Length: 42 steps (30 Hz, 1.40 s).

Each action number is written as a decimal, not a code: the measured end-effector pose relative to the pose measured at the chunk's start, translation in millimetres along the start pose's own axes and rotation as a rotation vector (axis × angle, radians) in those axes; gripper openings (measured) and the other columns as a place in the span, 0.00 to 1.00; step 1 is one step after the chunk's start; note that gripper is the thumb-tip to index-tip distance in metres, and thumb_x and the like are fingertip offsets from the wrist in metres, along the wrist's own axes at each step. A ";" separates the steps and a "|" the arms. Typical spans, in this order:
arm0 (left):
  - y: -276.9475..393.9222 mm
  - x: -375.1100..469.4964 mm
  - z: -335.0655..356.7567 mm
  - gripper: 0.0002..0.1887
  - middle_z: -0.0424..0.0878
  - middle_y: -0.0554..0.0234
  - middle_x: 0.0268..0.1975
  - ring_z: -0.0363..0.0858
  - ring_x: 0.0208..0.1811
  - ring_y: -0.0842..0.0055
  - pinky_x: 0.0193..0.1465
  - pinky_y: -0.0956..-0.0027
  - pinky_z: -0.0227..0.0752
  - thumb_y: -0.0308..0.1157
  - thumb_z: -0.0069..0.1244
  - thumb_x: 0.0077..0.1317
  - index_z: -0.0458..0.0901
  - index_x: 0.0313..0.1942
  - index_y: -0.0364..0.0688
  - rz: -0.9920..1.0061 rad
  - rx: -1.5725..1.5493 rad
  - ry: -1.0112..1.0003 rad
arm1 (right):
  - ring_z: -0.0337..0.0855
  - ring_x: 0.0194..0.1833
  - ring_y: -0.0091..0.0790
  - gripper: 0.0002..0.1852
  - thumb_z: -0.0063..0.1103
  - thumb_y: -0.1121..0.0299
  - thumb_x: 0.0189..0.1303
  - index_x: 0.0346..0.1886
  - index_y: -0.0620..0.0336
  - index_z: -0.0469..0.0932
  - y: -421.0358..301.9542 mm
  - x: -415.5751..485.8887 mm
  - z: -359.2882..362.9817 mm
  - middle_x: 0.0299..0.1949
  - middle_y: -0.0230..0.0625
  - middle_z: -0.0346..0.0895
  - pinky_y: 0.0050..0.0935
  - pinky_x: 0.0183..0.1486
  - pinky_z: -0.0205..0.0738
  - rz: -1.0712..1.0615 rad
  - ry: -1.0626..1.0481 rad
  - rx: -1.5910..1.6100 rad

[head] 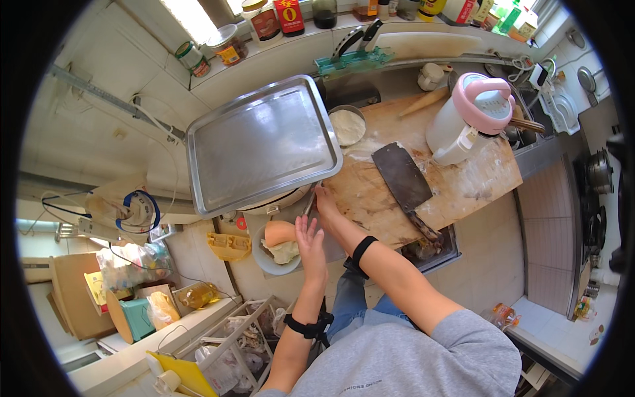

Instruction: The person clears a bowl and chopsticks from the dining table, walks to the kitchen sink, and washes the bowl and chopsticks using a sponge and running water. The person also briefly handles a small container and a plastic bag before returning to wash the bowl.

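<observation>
My left hand (311,245) is raised with its fingers apart and nothing in the palm. Beside it, a pale bowl (263,263) holds a piece of orange squash (279,233) and a chunk of cabbage (284,252). My right hand (326,202) is at the left edge of the wooden cutting board (357,198), below the corner of a large metal tray (263,144). A thin metal piece (310,201) lies against its fingers; whether they grip it is hidden. On the board rests a dark cleaver (403,176), its handle towards me.
A round pan (278,202) sits under the tray. On the board stand a bowl of flour (348,126) and a pink-and-white soy milk maker (469,119). Knives (369,34) stand in a green rack (354,60). Jars line the windowsill. A wire rack (248,337) stands at lower left.
</observation>
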<state>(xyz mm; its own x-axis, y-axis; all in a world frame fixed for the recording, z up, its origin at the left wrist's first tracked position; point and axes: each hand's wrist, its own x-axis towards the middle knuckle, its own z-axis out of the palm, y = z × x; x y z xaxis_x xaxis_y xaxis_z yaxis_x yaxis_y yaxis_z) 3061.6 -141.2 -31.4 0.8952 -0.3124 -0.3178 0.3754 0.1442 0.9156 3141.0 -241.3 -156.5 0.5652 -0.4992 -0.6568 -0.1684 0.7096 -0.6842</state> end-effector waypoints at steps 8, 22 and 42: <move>-3.7 0.0 40.2 0.35 0.55 0.51 0.75 0.62 0.73 0.66 0.72 0.64 0.60 0.23 0.44 0.70 0.49 0.75 0.38 0.004 0.024 -0.169 | 0.63 0.16 0.22 0.13 0.43 0.61 0.77 0.54 0.58 0.67 -74.5 -57.7 -66.9 0.24 0.28 0.65 0.24 0.17 0.59 -0.057 -0.124 0.079; -59.3 -97.1 172.8 0.33 0.50 0.54 0.78 0.51 0.78 0.66 0.79 0.59 0.46 0.46 0.34 0.79 0.47 0.75 0.37 -0.115 -0.074 -0.291 | 0.61 0.16 0.15 0.18 0.42 0.63 0.78 0.63 0.62 0.66 -163.4 -298.9 -329.5 0.23 0.22 0.62 0.18 0.18 0.57 -0.050 -0.283 -0.144; -308.1 -687.8 450.7 0.36 0.52 0.57 0.77 0.52 0.78 0.65 0.79 0.54 0.42 0.56 0.30 0.78 0.48 0.75 0.40 -0.834 0.298 -1.238 | 0.58 0.16 0.14 0.17 0.40 0.61 0.79 0.59 0.63 0.69 28.4 -792.7 -767.4 0.24 0.23 0.61 0.18 0.16 0.57 -0.458 0.520 0.450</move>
<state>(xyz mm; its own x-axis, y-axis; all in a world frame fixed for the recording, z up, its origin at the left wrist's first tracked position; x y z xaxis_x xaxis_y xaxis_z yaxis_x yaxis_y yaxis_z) 2221.9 -393.9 16.1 -0.3563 -0.7945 -0.4917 0.4603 -0.6072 0.6476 2068.4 -207.1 101.5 0.0346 -0.8754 -0.4822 0.3901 0.4561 -0.7999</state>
